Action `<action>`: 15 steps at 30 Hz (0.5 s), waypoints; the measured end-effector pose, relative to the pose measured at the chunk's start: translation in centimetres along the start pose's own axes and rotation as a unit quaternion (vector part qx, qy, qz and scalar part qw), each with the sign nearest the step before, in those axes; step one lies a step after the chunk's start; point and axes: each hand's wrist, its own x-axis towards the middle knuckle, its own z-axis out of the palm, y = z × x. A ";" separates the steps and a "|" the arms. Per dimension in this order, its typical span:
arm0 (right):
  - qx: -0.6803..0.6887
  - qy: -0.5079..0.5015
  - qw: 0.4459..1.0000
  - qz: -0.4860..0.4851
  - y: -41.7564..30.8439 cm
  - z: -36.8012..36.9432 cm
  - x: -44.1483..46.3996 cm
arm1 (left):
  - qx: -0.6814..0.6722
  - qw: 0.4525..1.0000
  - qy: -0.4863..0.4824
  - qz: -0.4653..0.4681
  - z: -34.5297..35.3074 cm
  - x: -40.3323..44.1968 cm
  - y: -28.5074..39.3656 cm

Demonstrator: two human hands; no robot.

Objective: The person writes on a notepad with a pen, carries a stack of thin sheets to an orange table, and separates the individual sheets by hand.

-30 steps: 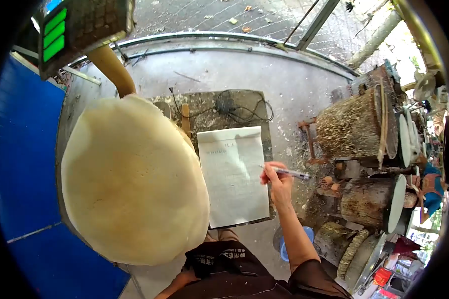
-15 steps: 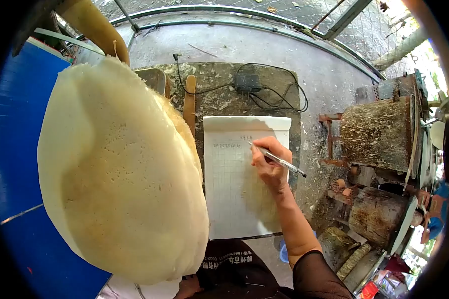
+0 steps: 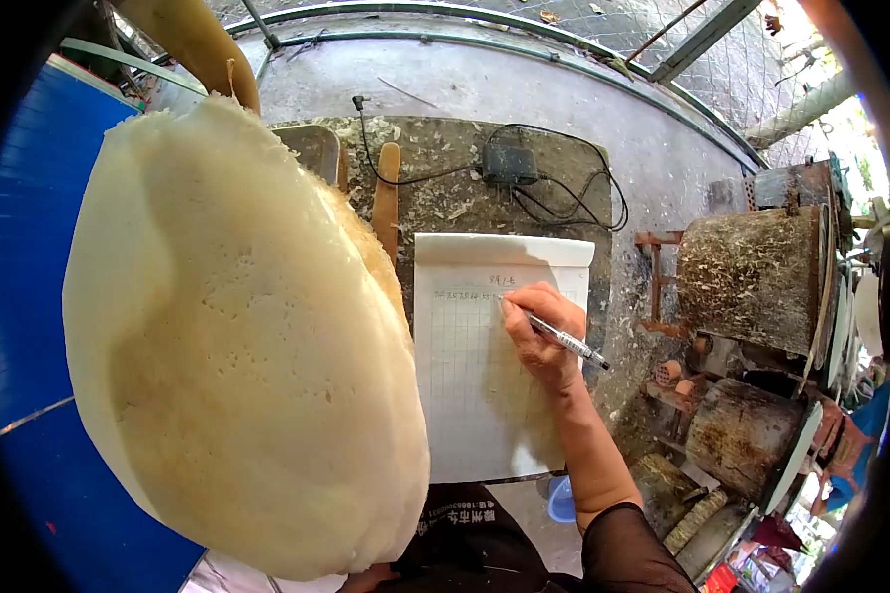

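My right hand (image 3: 546, 336) is closed round a black-and-clear pen (image 3: 571, 343), its tip on the upper part of a gridded paper pad (image 3: 480, 415). A few handwritten marks run along the pad's top lines. To the left, a large stack of round, pale flatbread-like sheets (image 3: 237, 346) overlaps the work surface. My left hand (image 3: 369, 577) shows only in part at the lower edge of the stack, near my dark apron; its fingers are hidden.
Behind the pad, a black adapter with cables (image 3: 509, 163) and a wooden stick (image 3: 386, 203) lie on the worn board (image 3: 445, 203). Crusted drum-shaped containers (image 3: 747, 277) stand at the right. A blue panel (image 3: 30, 296) is at the left, a blue basin (image 3: 561, 500) below.
My right hand has moved from the pad's right edge onto its upper part, and more marks show there. The view has come closer to the pad, and the scale display has left it.
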 end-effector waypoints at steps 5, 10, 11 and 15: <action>-0.013 0.007 1.000 -0.016 0.2 0.2 0.0 | 0.003 1.000 0.002 -0.002 -0.8 0.1 -0.1; -0.006 0.001 1.000 -0.020 0.4 0.0 -0.2 | 0.009 1.000 0.004 -0.006 -1.0 0.2 0.1; -0.009 0.006 1.000 -0.020 0.3 0.0 -0.2 | 0.012 1.000 0.005 -0.006 -1.0 0.1 0.0; -0.001 0.011 1.000 -0.007 0.4 -0.1 -0.2 | 0.012 1.000 0.007 -0.009 -1.2 0.1 -0.1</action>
